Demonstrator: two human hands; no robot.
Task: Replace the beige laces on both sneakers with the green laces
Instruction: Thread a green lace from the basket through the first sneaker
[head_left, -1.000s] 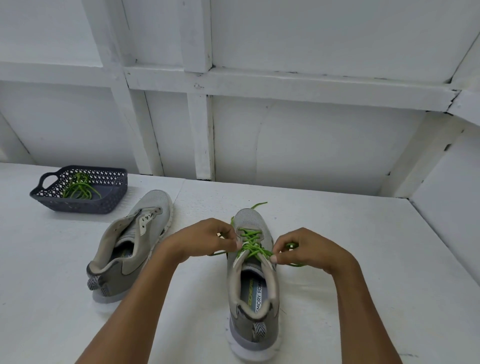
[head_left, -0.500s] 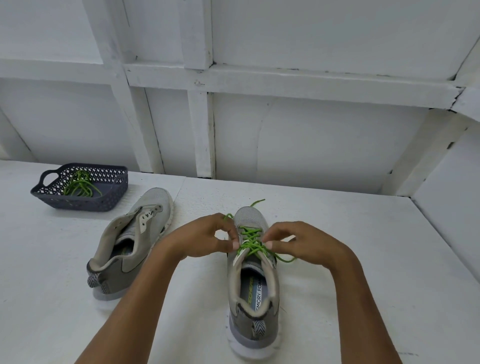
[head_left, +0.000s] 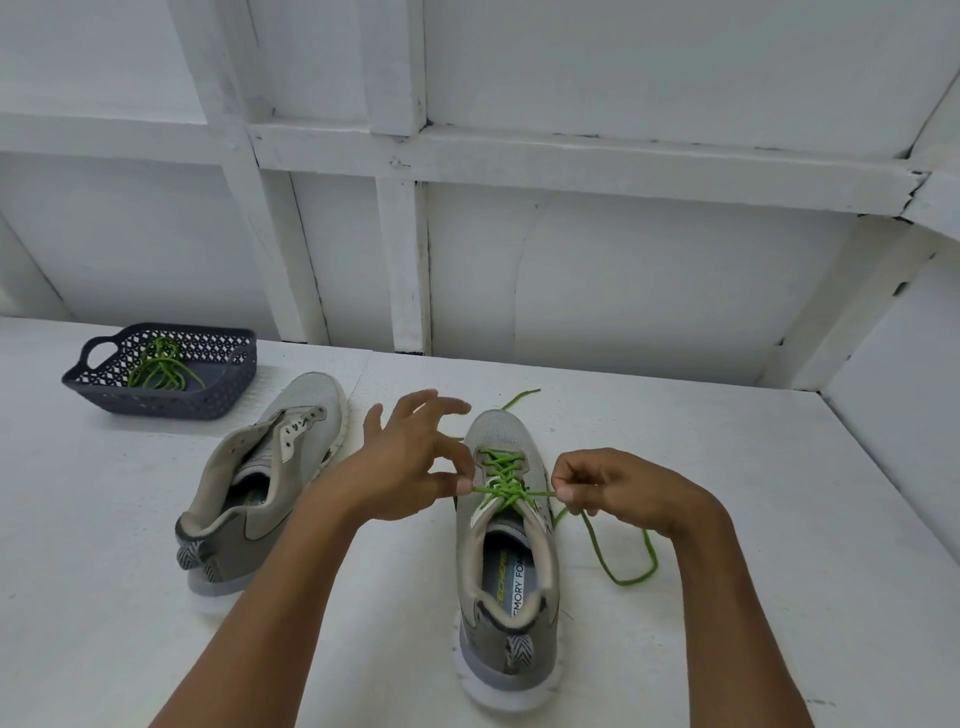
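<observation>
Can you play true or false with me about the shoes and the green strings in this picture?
1. The left hand and the right hand both pinch the green lace on the laced sneaker. True.
2. The other sneaker has a green lace too. False: its eyelets show no lace.
3. The basket is empty. False: a spare green lace lies in it.
4. The basket stands on the table, beyond the other sneaker. True.
</observation>
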